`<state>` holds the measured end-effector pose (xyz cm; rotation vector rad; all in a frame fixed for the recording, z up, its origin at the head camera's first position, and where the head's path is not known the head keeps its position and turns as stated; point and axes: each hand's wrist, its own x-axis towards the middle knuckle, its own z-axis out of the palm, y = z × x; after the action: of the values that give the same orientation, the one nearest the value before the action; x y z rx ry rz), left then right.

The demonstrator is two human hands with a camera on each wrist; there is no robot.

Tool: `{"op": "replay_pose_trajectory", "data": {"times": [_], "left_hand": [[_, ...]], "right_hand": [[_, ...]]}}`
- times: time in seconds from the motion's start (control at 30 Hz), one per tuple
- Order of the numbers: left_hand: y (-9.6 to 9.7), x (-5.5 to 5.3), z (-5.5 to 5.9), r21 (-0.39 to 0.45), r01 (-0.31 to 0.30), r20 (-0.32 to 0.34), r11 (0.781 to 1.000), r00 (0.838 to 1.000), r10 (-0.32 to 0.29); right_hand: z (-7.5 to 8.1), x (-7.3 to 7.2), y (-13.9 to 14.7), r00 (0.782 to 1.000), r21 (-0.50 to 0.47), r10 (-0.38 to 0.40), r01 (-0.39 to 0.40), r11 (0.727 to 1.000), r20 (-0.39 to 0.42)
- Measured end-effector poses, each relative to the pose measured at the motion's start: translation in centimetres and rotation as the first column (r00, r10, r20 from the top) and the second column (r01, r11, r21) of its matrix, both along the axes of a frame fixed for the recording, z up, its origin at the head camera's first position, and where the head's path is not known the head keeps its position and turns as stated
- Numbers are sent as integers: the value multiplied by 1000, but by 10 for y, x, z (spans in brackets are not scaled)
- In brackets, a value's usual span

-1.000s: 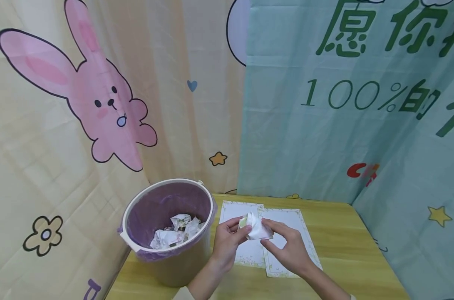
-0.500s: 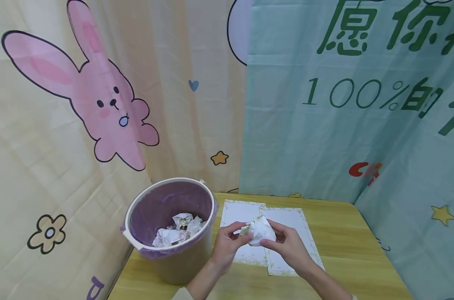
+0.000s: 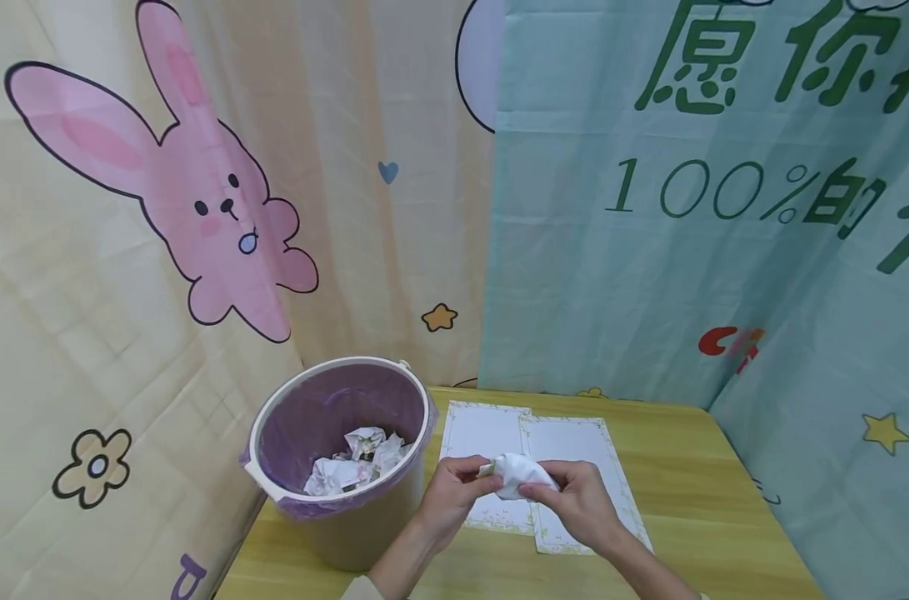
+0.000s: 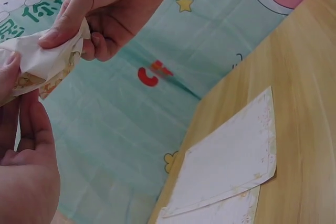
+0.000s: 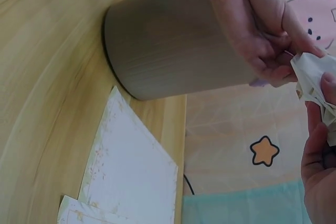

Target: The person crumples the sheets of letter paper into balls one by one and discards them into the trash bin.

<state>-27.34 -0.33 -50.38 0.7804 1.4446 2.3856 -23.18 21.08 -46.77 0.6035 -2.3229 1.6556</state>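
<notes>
Between both hands, above the table, is a crumpled sheet of paper (image 3: 516,475), white with a patterned border. My left hand (image 3: 452,493) pinches its left end between thumb and fingers. At its right end my right hand (image 3: 580,500) grips it, thumb in front and fingers behind. In the left wrist view the folded paper (image 4: 39,61) shows a floral printed edge. Two flat bordered sheets lie beneath the hands, the left sheet (image 3: 487,429) partly overlapped by the right sheet (image 3: 585,454). The right wrist view also shows the crumpled paper (image 5: 312,74) held from both sides.
A beige trash bin (image 3: 364,533) with a purple liner stands on the table's left side. Several crumpled papers (image 3: 342,473) lie inside it. The wooden table (image 3: 709,492) extends to the right. Printed curtains (image 3: 596,292) hang behind and at both sides.
The paper has been squeezed and turned into a more compact, lengthwise bundle. Both hands have come slightly lower, and the right fingers have closed around its right end.
</notes>
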Motion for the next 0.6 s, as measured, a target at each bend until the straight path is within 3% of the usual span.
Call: {"op": "replay_pose_trajectory", "data": {"times": [0.17,0.3,0.37,0.43,0.6], "left_hand": [[2,2,7,-144,-71,-66,987,996,62],[6,3,12,-207,-209,-197,956,966,168],[7,3,12,-197,-270,-250,942,943,218],[7,2,11,-156,-284,-274,946,933,235],[4,1,12,-50,-204,-255,978,949,185]], "right_hand": [[-1,-1,1,993,39,-117,117,992,-1],[0,-1,0,988,111,-146,150,982,-41],[1,0,0,993,140,-106,112,984,-51],[2,1,2,999,143,-37,42,989,-32],[4,1,13,983,-9,146,-146,989,109]]}}
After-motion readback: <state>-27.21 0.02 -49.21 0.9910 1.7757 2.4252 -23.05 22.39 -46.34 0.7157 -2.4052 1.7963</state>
